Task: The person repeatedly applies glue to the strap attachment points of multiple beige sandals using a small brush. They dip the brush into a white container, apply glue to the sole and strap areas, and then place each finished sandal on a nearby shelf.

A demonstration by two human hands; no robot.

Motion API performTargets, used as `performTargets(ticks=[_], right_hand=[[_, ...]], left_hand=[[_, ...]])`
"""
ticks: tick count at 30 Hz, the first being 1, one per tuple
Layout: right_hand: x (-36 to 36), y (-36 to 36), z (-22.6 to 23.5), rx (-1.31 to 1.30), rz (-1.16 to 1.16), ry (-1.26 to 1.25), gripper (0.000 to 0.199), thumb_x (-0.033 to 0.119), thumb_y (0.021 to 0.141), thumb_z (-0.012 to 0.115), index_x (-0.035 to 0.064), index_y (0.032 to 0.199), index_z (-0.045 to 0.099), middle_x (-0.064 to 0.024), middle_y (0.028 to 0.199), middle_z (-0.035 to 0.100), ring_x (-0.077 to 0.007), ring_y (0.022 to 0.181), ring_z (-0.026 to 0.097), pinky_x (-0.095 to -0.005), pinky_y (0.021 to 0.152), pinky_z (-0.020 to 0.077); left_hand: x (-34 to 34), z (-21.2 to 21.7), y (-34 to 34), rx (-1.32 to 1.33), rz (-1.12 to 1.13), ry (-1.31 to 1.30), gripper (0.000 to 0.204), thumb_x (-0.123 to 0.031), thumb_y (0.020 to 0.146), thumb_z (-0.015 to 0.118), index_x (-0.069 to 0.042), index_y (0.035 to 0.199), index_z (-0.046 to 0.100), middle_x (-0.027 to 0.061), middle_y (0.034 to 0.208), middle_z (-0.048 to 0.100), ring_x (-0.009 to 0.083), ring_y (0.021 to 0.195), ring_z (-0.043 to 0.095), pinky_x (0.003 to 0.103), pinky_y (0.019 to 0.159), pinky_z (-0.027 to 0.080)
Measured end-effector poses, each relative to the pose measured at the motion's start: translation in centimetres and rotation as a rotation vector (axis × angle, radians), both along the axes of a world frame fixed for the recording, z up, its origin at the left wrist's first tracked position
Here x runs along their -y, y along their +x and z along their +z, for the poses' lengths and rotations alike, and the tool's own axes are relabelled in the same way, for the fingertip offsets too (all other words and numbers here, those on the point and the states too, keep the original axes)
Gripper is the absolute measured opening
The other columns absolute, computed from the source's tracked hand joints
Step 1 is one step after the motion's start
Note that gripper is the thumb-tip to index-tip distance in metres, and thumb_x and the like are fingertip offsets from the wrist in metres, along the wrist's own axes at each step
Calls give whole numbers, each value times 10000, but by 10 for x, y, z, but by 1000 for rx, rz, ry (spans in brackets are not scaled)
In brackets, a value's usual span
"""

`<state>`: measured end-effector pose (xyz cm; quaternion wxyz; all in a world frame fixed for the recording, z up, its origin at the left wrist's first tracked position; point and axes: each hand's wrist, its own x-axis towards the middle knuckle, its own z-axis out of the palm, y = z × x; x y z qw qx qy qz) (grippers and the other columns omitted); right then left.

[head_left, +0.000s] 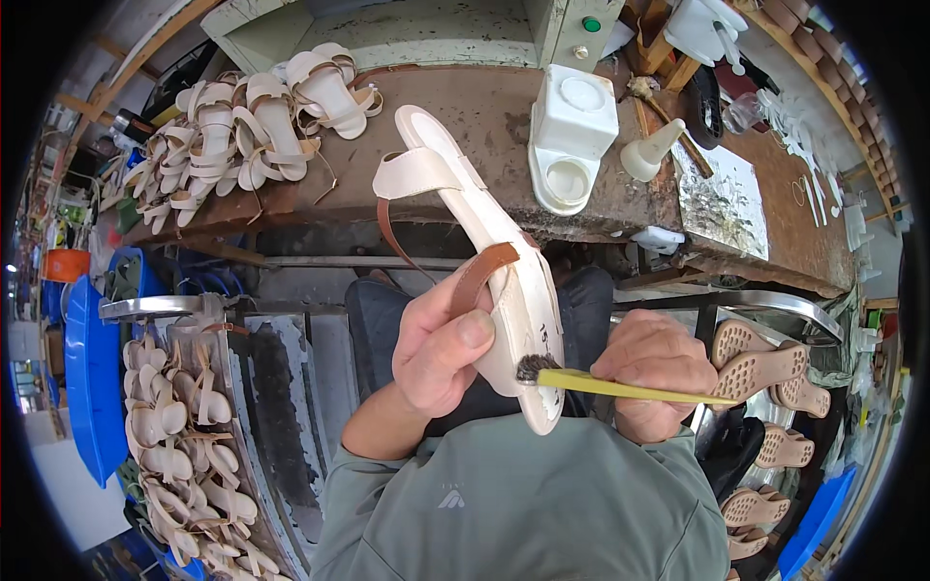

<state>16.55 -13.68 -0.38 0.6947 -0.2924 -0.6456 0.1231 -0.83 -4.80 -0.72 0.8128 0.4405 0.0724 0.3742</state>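
Observation:
My left hand point(441, 344) is closed around a beige sandal point(441, 136), thumb pressed near its brown strap point(484, 276). The sandal is held tilted above my lap, one end reaching up over the bench edge and the other pointing down toward my shirt. In my right hand point(659, 373) is a flat brush point(620, 388) with a yellow handle. Its dark bristles touch the sandal near the lower end. My right fingers are wrapped round the handle, whose far end sticks out past them.
Beige sandals point(213, 136) are heaped on the worn workbench point(441, 87), beside a white two-part container point(581, 121) and a white spouted bottle point(651, 153). More sandals point(184, 455) fill the left side. Perforated soles point(760, 368) lie at right, by a metal armrest point(785, 302).

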Motion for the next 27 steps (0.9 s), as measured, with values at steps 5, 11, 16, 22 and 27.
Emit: performTargets(ticks=[5,11,16,22,27], right_hand=[[5,5,-3,2,73,46,173,20,668,708,-62,802,638,-161,708,650,-224,549,632,-289,456,463],[8,11,10,-99,93,-101,141,23,667,705,-48,770,639,-136,659,644,-214,513,605,-278,445,448],[-15,16,23,-42,59,-130,118,24,692,695,-50,766,639,-142,666,642,-217,512,599,-286,445,451],[-16,15,17,57,136,59,142,22,673,710,-61,763,638,-167,681,645,-229,535,626,-277,425,444],[-6,22,13,76,284,66,173,22,643,728,-65,766,643,-157,677,650,-214,524,618,-264,419,435]], left_hand=[[2,0,1,-13,16,-6,594,-255,892,473,109,1331,309,149,1142,557,187,1002,563,317,885,436],[3,6,3,-60,51,110,583,-267,892,481,107,1317,342,149,1120,562,186,1001,560,315,883,435],[6,8,0,-105,109,72,584,-252,880,494,113,1313,348,139,1102,565,172,972,557,293,860,427],[6,5,-4,-79,113,58,589,-215,869,490,129,1319,328,135,1103,564,165,992,540,294,889,402],[9,7,-4,-82,141,79,597,-198,860,495,134,1324,321,159,1074,567,190,969,540,309,897,397]])
